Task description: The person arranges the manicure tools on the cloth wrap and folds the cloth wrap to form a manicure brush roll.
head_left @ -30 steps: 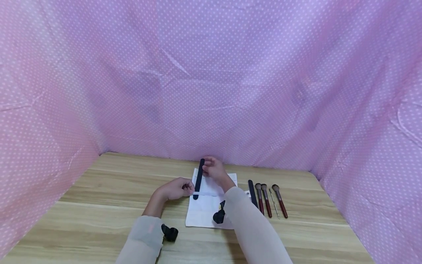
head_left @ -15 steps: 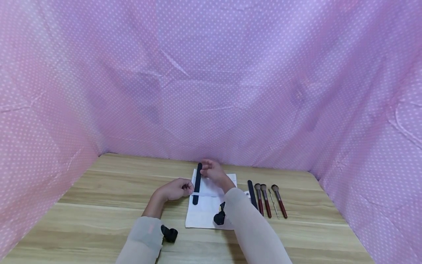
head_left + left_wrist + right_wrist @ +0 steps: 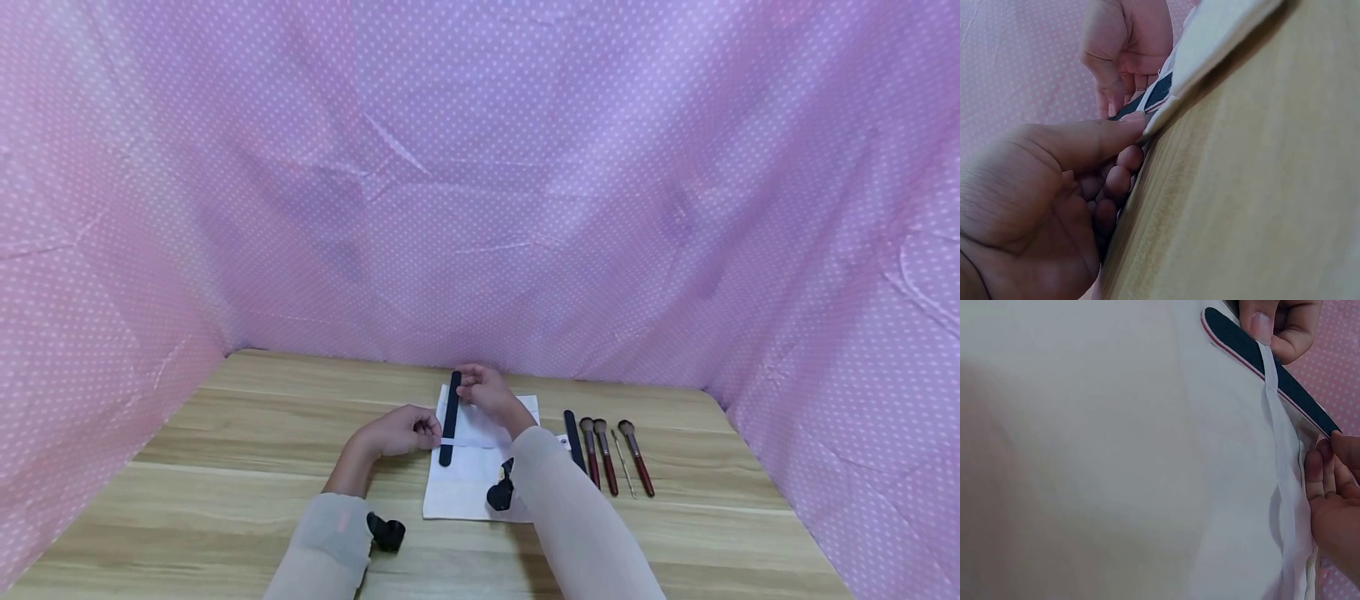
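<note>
A black nail file (image 3: 451,412) with a pink and white edge lies lengthwise along the left side of a white cloth holder (image 3: 453,497). Across it runs a white elastic band (image 3: 1280,444), with the file passing beneath. My left hand (image 3: 397,430) pinches the band at the holder's left edge, thumb on top, as the left wrist view also shows. At the far end, my right hand (image 3: 487,392) pinches the file between thumb and fingers. In the right wrist view the file's near rounded end sticks out past the band.
Right of the holder lie a second black file (image 3: 573,437), several makeup brushes (image 3: 606,454) with red-brown handles and a thin metal tool (image 3: 624,464). A snap tab (image 3: 562,441) shows at the holder's right side. Pink dotted cloth (image 3: 480,208) hangs behind the wooden table (image 3: 262,467).
Drawn by my right hand, the nail file has slid a little toward me under the band, so more of its near end shows. The left hand has stayed nearly still.
</note>
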A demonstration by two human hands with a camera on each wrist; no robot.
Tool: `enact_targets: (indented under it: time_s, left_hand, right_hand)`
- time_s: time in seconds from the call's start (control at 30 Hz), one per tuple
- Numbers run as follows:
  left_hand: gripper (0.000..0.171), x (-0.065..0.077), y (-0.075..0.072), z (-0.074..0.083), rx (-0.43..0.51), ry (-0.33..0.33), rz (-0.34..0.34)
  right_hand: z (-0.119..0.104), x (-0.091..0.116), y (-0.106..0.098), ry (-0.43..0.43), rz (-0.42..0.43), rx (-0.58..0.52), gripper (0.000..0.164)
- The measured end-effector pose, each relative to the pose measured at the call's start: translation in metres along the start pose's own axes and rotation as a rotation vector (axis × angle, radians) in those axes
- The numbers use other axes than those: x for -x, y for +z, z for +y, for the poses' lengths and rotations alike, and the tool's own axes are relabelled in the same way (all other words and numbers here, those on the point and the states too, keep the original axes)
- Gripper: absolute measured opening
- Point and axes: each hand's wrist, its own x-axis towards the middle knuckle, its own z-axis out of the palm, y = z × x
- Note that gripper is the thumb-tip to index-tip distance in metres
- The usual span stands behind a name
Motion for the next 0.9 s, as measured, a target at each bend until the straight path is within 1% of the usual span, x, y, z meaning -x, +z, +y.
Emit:
enact_targets:
  time_s: [0.2, 0.37, 0.47, 0.57, 0.73, 0.9]
  left_hand:
    - [0.010, 0.000, 0.002, -0.001, 0.009, 0.028, -0.006]
    - [0.010, 0.001, 0.001, -0.001, 0.010, 0.033, -0.010]
    - [0.008, 0.002, 0.000, 0.002, 0.011, 0.035, -0.016]
    - [0.008, 0.003, -0.001, 0.003, 0.006, 0.037, -0.018]
    - [0.005, 0.003, -0.001, 0.001, 0.006, 0.030, -0.021]
    - [0.007, 0.003, -0.002, 0.000, 0.010, 0.014, -0.024]
  right_hand:
    - [-0.001, 0.001, -0.003, -0.005, -0.035, 0.007, 0.043]
    - [-0.007, 0.006, -0.005, -0.018, -0.094, 0.039, 0.046]
    - [-0.011, 0.009, -0.007, -0.027, -0.120, 0.079, 0.044]
    - [-0.012, 0.011, -0.008, -0.037, -0.122, 0.125, 0.040]
    - [-0.010, 0.011, -0.009, -0.056, -0.137, 0.192, 0.037]
    - [-0.007, 0.013, -0.011, -0.068, -0.149, 0.247, 0.034]
